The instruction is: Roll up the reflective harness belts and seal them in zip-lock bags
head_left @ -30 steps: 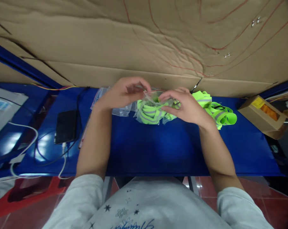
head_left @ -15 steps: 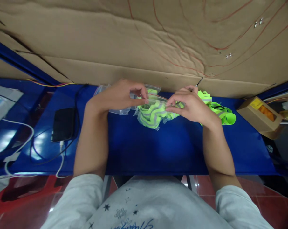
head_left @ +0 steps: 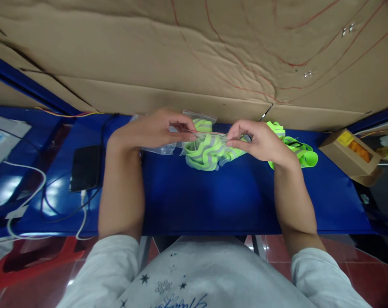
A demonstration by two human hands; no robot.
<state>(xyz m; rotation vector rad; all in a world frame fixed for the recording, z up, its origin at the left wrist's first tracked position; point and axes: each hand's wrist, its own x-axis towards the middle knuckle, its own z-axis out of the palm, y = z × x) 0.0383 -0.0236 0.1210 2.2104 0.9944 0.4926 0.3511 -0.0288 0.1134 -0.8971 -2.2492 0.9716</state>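
My left hand [head_left: 171, 128] pinches the left end of the top edge of a clear zip bag [head_left: 210, 135]. At the other end of that edge, my right hand [head_left: 253, 139] pinches the plastic, so the strip is stretched between them. A folded neon-green reflective strap [head_left: 203, 156] with grey bands shows inside or behind the clear plastic; I cannot tell which part is in the held bag. More clear plastic bags [head_left: 162, 148] lie beneath my left hand. Past my right hand lies a loose green reflective strap [head_left: 301, 153], partly looped.
A black phone [head_left: 85, 167] with a white cable lies on the blue table [head_left: 207, 205] at left. An open cardboard box [head_left: 350, 156] with something orange stands at right. A cardboard-covered wall [head_left: 132, 55] rises behind the table.
My hands have moved slightly apart, and the bag's edge is now pulled straighter. The left hand has shifted a little left. Both still pinch the plastic.
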